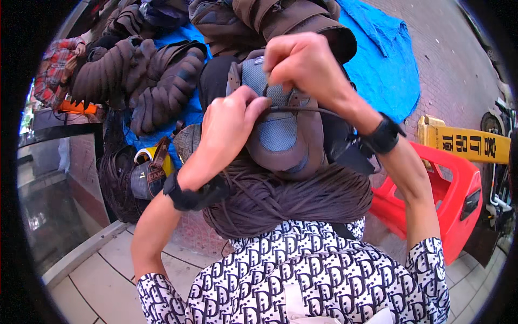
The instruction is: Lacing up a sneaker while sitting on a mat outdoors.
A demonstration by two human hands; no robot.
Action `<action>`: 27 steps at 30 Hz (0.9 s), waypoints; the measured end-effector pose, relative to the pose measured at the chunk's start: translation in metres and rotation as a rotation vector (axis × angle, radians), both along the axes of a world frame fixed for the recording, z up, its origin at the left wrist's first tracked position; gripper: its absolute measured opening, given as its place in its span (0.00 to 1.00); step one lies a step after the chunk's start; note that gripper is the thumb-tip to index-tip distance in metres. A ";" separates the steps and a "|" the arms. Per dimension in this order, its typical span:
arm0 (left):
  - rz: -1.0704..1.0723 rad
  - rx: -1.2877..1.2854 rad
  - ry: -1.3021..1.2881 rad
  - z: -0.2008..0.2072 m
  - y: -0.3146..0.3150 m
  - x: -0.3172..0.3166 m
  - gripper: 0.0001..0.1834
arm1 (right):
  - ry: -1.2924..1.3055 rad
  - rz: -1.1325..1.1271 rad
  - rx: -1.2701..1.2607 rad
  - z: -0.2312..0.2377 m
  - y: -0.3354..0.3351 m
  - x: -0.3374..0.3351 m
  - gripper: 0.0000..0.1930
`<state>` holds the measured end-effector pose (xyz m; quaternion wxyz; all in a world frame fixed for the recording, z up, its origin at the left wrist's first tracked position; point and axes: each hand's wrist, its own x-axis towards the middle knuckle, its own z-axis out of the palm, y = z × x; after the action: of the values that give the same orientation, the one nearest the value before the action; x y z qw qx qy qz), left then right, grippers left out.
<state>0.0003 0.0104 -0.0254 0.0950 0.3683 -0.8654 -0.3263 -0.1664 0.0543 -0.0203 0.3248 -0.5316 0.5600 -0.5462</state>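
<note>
A brown shoe upper (pixel 311 141) with a blue-grey mesh tongue lies in front of me on a thick bundle of dark brown shoelaces (pixel 291 200). My left hand (pixel 226 127) is closed at the tongue, thumb and forefinger pinched on a dark shoelace (pixel 302 109) that runs across the shoe upper to the right. Just above, my right hand (pixel 305 67) is bent in a pinch, with a short dark length of lace showing below its fingertips. The lace's ends are hidden. A black band sits on each wrist.
Stacks of brown shoe uppers (pixel 145 81) lie on a blue tarp (pixel 386 59) beyond. To the right stand a red plastic stool (pixel 453 173) and a yellow sign (pixel 469 141). More laces (pixel 116 162) hang at left beside a glass-fronted case (pixel 59 183). A person in a checked shirt (pixel 54 81) sits far left.
</note>
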 end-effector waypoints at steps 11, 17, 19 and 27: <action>-0.172 -0.409 -0.216 0.010 0.001 -0.018 0.10 | 0.360 -0.010 -0.113 -0.036 0.058 0.013 0.08; -0.342 -0.590 -0.311 0.009 -0.003 -0.032 0.11 | -0.077 -0.171 0.219 -0.039 0.074 0.001 0.08; -0.430 -0.679 -0.183 0.006 -0.004 -0.032 0.09 | 0.019 -0.248 0.170 -0.040 0.070 -0.008 0.06; -0.396 -0.123 -0.086 0.001 -0.022 -0.045 0.09 | 0.135 -0.245 0.101 -0.062 0.071 0.000 0.09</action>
<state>-0.0446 -0.0117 -0.0245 0.0143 0.1983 -0.9424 -0.2691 -0.1660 0.1253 -0.0819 0.2439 -0.4776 0.6680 -0.5159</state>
